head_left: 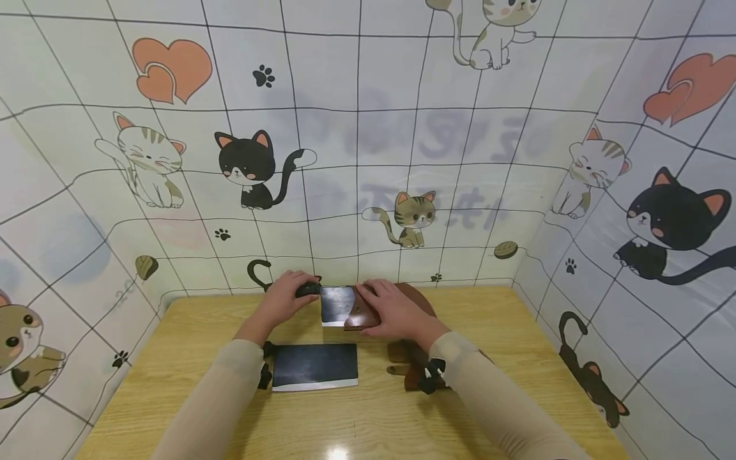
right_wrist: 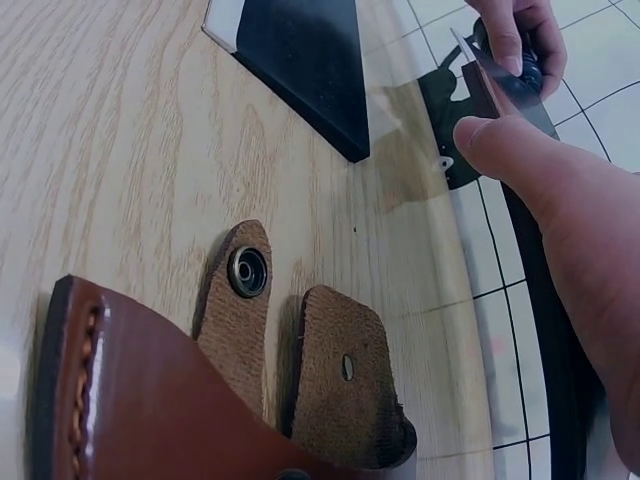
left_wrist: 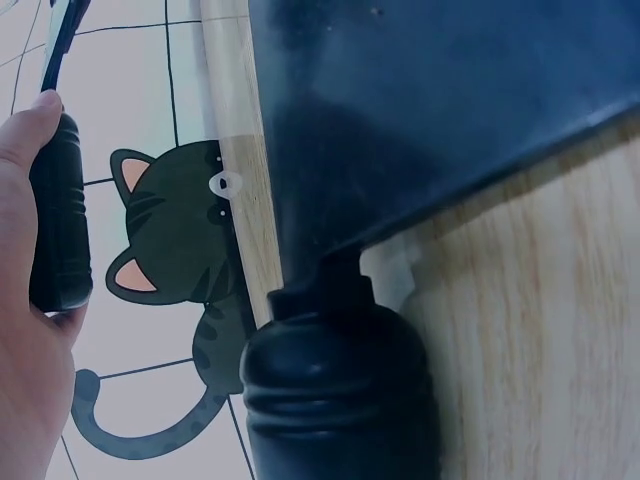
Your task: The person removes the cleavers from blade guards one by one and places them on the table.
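Note:
My left hand [head_left: 280, 301] grips the black ridged handle [left_wrist: 60, 220] of a cleaver [head_left: 333, 304] held up over the table's far side. The blade points right, its far part inside a brown leather sheath [head_left: 358, 315]. My right hand [head_left: 398, 312] holds that sheath, thumb on the near side; its other fingers are mostly hidden. Nearer me, below the left hand, a second cleaver [head_left: 315, 367] lies flat, its dark blade edged with a bright strip. Its black handle [left_wrist: 340, 395] shows in the left wrist view, under the left forearm in the head view.
Under my right forearm lies another brown leather sheath [right_wrist: 150, 390], its two strap ends, one with a metal snap [right_wrist: 248, 271], pointing out. The wooden table [head_left: 368, 421] meets a wall covering [head_left: 345, 147] with cat pictures at the back and both sides.

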The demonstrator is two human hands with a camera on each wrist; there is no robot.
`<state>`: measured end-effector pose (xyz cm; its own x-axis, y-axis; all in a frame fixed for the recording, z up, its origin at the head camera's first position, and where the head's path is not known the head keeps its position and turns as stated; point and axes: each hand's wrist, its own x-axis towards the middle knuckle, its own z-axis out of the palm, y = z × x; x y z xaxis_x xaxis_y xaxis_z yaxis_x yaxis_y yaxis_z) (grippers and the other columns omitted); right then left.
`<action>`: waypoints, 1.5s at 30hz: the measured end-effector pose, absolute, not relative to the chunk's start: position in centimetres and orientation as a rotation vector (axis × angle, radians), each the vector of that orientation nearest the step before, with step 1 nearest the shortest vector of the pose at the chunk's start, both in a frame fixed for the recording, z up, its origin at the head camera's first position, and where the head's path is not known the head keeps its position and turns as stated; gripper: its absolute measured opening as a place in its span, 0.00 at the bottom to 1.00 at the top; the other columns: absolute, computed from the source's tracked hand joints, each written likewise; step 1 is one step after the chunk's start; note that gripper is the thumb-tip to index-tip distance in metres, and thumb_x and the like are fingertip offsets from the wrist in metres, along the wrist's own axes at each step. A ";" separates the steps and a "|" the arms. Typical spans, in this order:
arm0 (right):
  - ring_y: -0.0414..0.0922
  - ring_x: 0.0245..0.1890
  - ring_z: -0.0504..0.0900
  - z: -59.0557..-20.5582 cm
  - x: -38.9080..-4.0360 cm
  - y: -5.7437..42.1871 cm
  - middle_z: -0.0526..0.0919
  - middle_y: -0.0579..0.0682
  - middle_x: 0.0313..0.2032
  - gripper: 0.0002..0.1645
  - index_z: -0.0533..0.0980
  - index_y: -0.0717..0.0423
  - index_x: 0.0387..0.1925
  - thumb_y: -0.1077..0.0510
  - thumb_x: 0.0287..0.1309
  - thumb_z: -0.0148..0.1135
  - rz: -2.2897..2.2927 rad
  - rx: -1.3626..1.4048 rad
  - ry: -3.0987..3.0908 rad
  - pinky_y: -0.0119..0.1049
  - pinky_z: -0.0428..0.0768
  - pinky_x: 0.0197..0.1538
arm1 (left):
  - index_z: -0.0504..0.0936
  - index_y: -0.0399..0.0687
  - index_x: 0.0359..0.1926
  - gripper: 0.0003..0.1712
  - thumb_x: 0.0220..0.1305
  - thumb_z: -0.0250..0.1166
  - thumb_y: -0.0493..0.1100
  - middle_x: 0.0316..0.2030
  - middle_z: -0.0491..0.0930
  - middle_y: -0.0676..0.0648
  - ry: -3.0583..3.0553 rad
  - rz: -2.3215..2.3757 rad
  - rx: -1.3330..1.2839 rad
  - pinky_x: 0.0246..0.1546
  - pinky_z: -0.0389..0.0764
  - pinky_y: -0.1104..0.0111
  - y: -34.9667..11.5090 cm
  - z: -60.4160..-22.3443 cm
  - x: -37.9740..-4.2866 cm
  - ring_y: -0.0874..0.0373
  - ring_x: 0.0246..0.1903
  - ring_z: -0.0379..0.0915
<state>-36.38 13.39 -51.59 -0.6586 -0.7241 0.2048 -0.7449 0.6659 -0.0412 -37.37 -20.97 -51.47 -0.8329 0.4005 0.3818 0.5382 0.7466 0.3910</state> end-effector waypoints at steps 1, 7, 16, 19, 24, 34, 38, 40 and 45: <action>0.52 0.80 0.62 -51.6 -36.4 13.4 0.63 0.52 0.80 0.68 0.53 0.47 0.90 0.25 0.63 0.74 0.185 1.205 -2.709 0.52 0.67 0.79 | 0.86 0.49 0.67 0.25 0.72 0.78 0.48 0.58 0.86 0.46 -2.676 -0.719 -0.732 0.56 0.82 0.42 -21.0 -51.5 -37.4 0.44 0.56 0.78; 0.52 0.80 0.62 -51.4 -36.3 13.5 0.63 0.53 0.80 0.68 0.53 0.48 0.90 0.24 0.63 0.73 0.188 1.204 -2.721 0.52 0.66 0.79 | 0.87 0.49 0.66 0.25 0.73 0.77 0.50 0.59 0.86 0.45 -2.685 -0.684 -0.706 0.55 0.80 0.39 -20.8 -51.4 -37.2 0.42 0.57 0.79; 0.51 0.80 0.61 -51.3 -36.5 13.4 0.62 0.52 0.80 0.70 0.50 0.46 0.91 0.23 0.63 0.73 0.171 1.192 -2.737 0.51 0.65 0.80 | 0.86 0.49 0.66 0.24 0.75 0.76 0.50 0.61 0.85 0.45 -2.710 -0.696 -0.667 0.59 0.77 0.35 -20.6 -51.2 -37.1 0.41 0.60 0.78; 0.51 0.80 0.61 -51.3 -36.5 13.5 0.62 0.51 0.80 0.69 0.50 0.45 0.91 0.23 0.63 0.73 0.169 1.187 -2.740 0.50 0.65 0.80 | 0.86 0.46 0.66 0.24 0.75 0.76 0.47 0.61 0.84 0.44 -2.698 -0.760 -0.691 0.58 0.79 0.39 -20.6 -51.4 -37.2 0.40 0.59 0.77; 0.52 0.80 0.61 -51.3 -36.6 13.7 0.63 0.53 0.80 0.69 0.54 0.48 0.90 0.26 0.62 0.77 0.239 1.197 -2.727 0.53 0.65 0.80 | 0.85 0.44 0.66 0.24 0.75 0.76 0.45 0.62 0.84 0.43 -2.689 -0.799 -0.705 0.58 0.80 0.42 -20.7 -51.7 -37.4 0.39 0.60 0.75; 0.55 0.81 0.60 -51.1 -36.4 14.9 0.62 0.55 0.81 0.68 0.55 0.50 0.89 0.31 0.61 0.80 0.318 1.174 -2.751 0.56 0.66 0.79 | 0.86 0.47 0.65 0.22 0.74 0.76 0.46 0.61 0.84 0.44 -2.684 -0.801 -0.680 0.56 0.79 0.43 -21.3 -51.4 -37.4 0.41 0.56 0.75; 0.55 0.82 0.60 -50.9 -36.3 15.0 0.61 0.55 0.82 0.68 0.54 0.50 0.90 0.29 0.62 0.78 0.301 1.177 -2.773 0.55 0.65 0.80 | 0.85 0.48 0.66 0.23 0.75 0.76 0.47 0.62 0.84 0.44 -2.697 -0.737 -0.665 0.57 0.79 0.40 -21.1 -51.4 -37.3 0.41 0.59 0.77; 0.56 0.82 0.60 -50.8 -36.2 15.0 0.61 0.55 0.82 0.68 0.54 0.50 0.90 0.28 0.63 0.78 0.297 1.177 -2.780 0.56 0.65 0.80 | 0.85 0.49 0.67 0.24 0.75 0.76 0.47 0.62 0.85 0.44 -2.698 -0.710 -0.658 0.57 0.78 0.38 -21.0 -51.5 -37.2 0.40 0.60 0.77; 0.55 0.82 0.60 -50.7 -36.1 15.1 0.61 0.55 0.82 0.68 0.53 0.48 0.90 0.28 0.63 0.77 0.282 1.176 -2.784 0.55 0.64 0.80 | 0.85 0.48 0.67 0.24 0.75 0.75 0.46 0.63 0.84 0.43 -2.685 -0.710 -0.655 0.56 0.77 0.34 -21.0 -51.8 -37.2 0.38 0.62 0.77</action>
